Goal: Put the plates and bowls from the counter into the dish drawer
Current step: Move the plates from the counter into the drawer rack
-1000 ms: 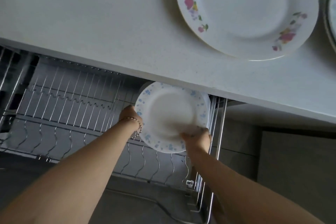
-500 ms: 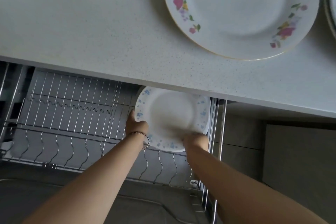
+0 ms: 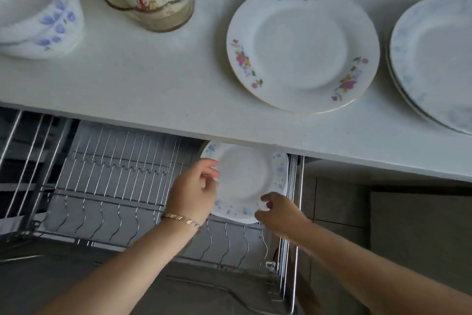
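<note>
While the small round white plate w/ blue-flower rim (image 3: 245, 174) stands upright at the far right of the pulled-out wire dish drawer (image 3: 102, 198), under the white counter (image 3: 153, 89), both hands are slack. The left hand (image 3: 194, 187) is at its left edge and the right hand (image 3: 278, 212) at its lower rim, fingers loosely curled, gripping nothing. Contact is unclear.

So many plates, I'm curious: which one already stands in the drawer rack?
The small blue-flowered plate, on edge at the right end of the rack; the others lie flat on the counter.
</note>
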